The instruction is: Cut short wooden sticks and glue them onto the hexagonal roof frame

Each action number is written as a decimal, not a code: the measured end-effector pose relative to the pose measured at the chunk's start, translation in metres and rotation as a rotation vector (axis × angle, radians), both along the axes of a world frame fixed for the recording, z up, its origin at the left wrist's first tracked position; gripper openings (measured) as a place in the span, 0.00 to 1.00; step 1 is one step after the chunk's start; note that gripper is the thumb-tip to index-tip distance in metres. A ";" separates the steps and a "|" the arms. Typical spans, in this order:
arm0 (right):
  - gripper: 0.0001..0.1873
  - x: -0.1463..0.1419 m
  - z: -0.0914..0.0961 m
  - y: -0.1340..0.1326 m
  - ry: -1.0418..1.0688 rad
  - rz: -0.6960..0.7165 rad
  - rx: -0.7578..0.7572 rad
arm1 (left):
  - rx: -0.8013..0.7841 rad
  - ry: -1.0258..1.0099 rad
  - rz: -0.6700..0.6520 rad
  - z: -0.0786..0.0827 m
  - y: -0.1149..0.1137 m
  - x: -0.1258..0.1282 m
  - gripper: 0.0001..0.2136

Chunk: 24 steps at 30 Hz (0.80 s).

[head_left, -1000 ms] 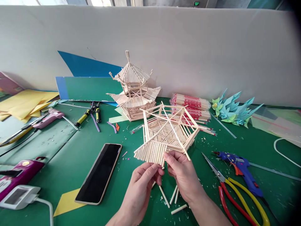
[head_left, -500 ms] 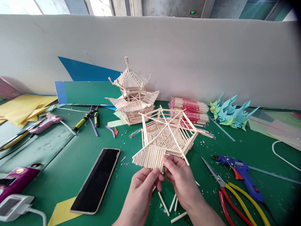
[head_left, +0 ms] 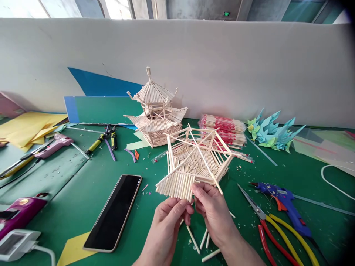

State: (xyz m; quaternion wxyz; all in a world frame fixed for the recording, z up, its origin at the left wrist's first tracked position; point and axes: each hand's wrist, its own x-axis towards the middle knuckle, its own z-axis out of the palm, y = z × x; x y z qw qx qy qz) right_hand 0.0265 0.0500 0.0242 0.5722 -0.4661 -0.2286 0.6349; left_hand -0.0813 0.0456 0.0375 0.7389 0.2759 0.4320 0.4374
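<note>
A frame of thin wooden sticks (head_left: 199, 153) with several crossing beams stands in front of me, one slanted side covered by a row of short sticks (head_left: 174, 187). My left hand (head_left: 172, 220) pinches the lower end of the last stick in that row between thumb and fingers. Closed on the same stick from its right side is my right hand (head_left: 212, 208); its thumb presses near the row's edge. Fingertips hide part of that stick. Below the hands lie several loose cut sticks (head_left: 193, 239). Behind the frame rises a stick pagoda (head_left: 154, 111) with tiered roofs.
A phone (head_left: 113, 214) lies left of my hands. Scissors (head_left: 260, 214) and a blue glue gun (head_left: 287, 205) are at right. Farther back are bundled sticks (head_left: 222, 129), a blue paper plant (head_left: 273, 131), pliers (head_left: 101, 142) and a pink glue gun (head_left: 57, 146).
</note>
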 end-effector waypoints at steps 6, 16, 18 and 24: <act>0.17 0.001 0.001 0.000 -0.008 0.001 -0.003 | -0.030 -0.011 -0.003 0.003 0.000 -0.001 0.07; 0.17 0.000 0.001 -0.001 -0.008 0.025 0.006 | 0.000 0.014 -0.023 0.000 -0.002 -0.004 0.06; 0.16 0.004 0.002 -0.006 -0.009 0.045 0.009 | 0.043 0.092 -0.059 -0.002 -0.005 -0.009 0.07; 0.13 0.024 -0.005 -0.039 -0.002 0.159 -0.043 | 1.057 0.710 -0.188 -0.015 -0.032 -0.024 0.06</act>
